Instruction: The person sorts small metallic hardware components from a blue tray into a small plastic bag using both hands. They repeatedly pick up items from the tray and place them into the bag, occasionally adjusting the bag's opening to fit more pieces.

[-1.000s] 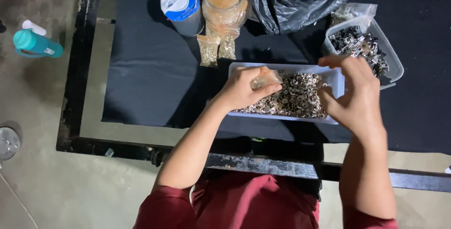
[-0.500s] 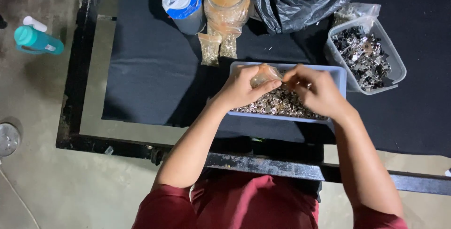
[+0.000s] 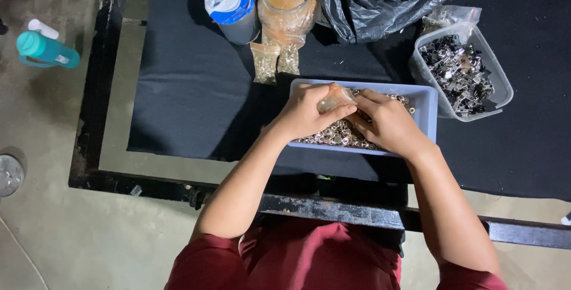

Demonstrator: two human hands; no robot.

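The left hand (image 3: pixel 306 114) and right hand (image 3: pixel 386 124) pinch a small clear plastic bag (image 3: pixel 334 98) between them, over the shallow blue plastic tray (image 3: pixel 426 107) of small silvery metal rings (image 3: pixel 334 135). Just right stands a clear plastic tub (image 3: pixel 498 76) of metal clips.

The person wears a dark red, short-sleeved top of soft, matte fabric, whose 2 sleeves end high on the upper arms and whose front falls in loose folds across the chest at the bottom of the head view. Both forearms are bare from the sleeve hems down to the wrists, with no watch, bracelet or glove on either. The left hand (image 3: pixel 306 113) and the right hand (image 3: pixel 389 124) are bare too, with 0 rings showing on the fingers that can be seen and short, unpainted nails.
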